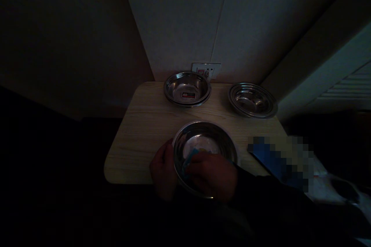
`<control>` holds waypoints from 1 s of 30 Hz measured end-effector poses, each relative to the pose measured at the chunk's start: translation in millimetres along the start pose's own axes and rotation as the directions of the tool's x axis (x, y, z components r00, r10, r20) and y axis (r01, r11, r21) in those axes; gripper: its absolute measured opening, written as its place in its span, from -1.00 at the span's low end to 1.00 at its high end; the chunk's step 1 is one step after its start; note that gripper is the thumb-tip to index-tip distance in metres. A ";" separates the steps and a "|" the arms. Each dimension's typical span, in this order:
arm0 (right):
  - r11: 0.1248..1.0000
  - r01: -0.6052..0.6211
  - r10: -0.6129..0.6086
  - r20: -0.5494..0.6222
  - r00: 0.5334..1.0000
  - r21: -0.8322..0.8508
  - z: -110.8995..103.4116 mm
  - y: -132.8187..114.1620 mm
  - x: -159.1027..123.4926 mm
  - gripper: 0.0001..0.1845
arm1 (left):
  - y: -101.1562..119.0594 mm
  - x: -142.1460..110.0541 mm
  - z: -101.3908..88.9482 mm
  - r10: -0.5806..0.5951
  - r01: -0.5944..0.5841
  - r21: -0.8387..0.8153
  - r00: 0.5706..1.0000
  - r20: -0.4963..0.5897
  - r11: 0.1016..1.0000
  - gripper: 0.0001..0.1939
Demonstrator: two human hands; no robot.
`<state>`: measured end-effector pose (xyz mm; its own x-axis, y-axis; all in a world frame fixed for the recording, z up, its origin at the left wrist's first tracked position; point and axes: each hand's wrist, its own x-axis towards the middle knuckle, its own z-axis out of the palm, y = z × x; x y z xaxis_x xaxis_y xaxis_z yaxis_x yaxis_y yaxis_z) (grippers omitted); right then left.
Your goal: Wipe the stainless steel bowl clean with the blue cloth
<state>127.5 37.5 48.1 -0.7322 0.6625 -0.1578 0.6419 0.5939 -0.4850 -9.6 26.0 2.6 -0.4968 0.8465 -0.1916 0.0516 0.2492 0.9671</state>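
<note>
A shiny metal bowl (223, 139) rests at the front of a small wooden table (136, 139). My left hand (164, 170) grips the bowl's left rim, its fingers against the outer side. Inside the bowl, my right hand (213, 173) is closed on a blue cloth (189, 159) and presses it against the inner wall at the lower left. Part of the cloth is hidden under the fingers. The dim light makes the fingertips of both hands hard to see.
Behind stand a stack of metal bowls (188, 83) with a dark label inside and, to its right, more nested metal bowls (251, 100). A wall socket (206, 70) is behind them. A blurred-out blue item (275, 162) lies at the table's right edge.
</note>
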 end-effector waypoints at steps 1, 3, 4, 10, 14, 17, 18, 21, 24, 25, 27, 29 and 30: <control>1.000 -0.015 0.015 0.006 1.000 -0.003 -1.3 -0.1 -0.7 -0.82 | -0.3 0.3 0.0 0.002 -0.002 0.003 1.000 0.001 1.000 -0.65; 0.999 -0.054 0.054 0.002 0.999 0.002 -2.2 -1.0 -0.9 -0.80 | -2.1 1.2 -0.1 0.009 -0.009 -0.003 1.000 0.006 1.000 -0.65; 0.998 -0.068 0.068 0.004 0.998 0.011 -2.1 -1.6 -0.7 -0.78 | -3.3 1.7 -0.2 0.012 -0.012 -0.006 1.000 0.013 1.000 -0.64; 0.996 -0.050 0.048 0.027 0.998 0.073 -2.0 -3.0 -0.4 -0.73 | -6.8 1.9 0.2 0.008 -0.008 -0.021 1.000 -0.001 1.000 -0.64; 0.990 -0.060 0.060 0.001 0.998 0.130 -0.1 0.6 -1.9 -0.74 | -2.7 0.4 1.3 0.003 -0.004 -0.027 1.000 -0.004 1.000 -0.66; 0.978 -0.083 0.089 -0.023 0.996 0.192 3.9 3.9 -1.3 -0.74 | 0.1 0.2 1.5 0.008 -0.008 -0.001 1.000 0.011 1.000 -0.65; 0.975 -0.081 0.089 -0.026 0.996 0.209 5.4 4.8 -0.8 -0.75 | 0.3 0.3 1.4 0.011 -0.012 0.006 1.000 0.014 1.000 -0.65; 0.971 -0.050 0.061 -0.040 0.997 0.232 9.2 6.5 1.7 -0.79 | -1.1 1.3 1.4 0.001 -0.001 0.004 1.000 0.003 1.000 -0.63; 0.973 -0.020 0.035 -0.064 0.997 0.229 11.7 7.1 4.0 -0.79 | -3.1 2.2 1.7 -0.004 0.004 -0.008 1.000 -0.005 1.000 -0.64; 0.973 -0.012 0.029 -0.070 0.997 0.231 12.0 7.2 4.5 -0.79 | -3.3 2.3 1.8 0.003 -0.003 -0.010 1.000 -0.007 1.000 -0.64; 0.971 0.002 0.016 -0.073 0.997 0.240 11.4 7.4 4.9 -0.80 | -2.9 2.0 1.9 0.011 -0.011 -0.011 1.000 -0.009 1.000 -0.66; 0.968 0.017 -0.001 -0.061 0.998 0.250 8.7 7.7 4.5 -0.80 | -2.1 1.2 1.7 0.009 -0.009 -0.015 1.000 -0.007 1.000 -0.67; 0.967 0.026 -0.013 -0.052 0.999 0.255 6.7 7.9 4.1 -0.80 | -1.8 0.8 1.5 0.007 -0.007 -0.015 1.000 -0.004 1.000 -0.67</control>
<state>128.0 41.8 37.9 -0.7275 0.6777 -0.1065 0.5437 0.4750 -0.6920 -8.8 26.9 0.5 -0.5000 0.8462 -0.1843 0.0423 0.2364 0.9707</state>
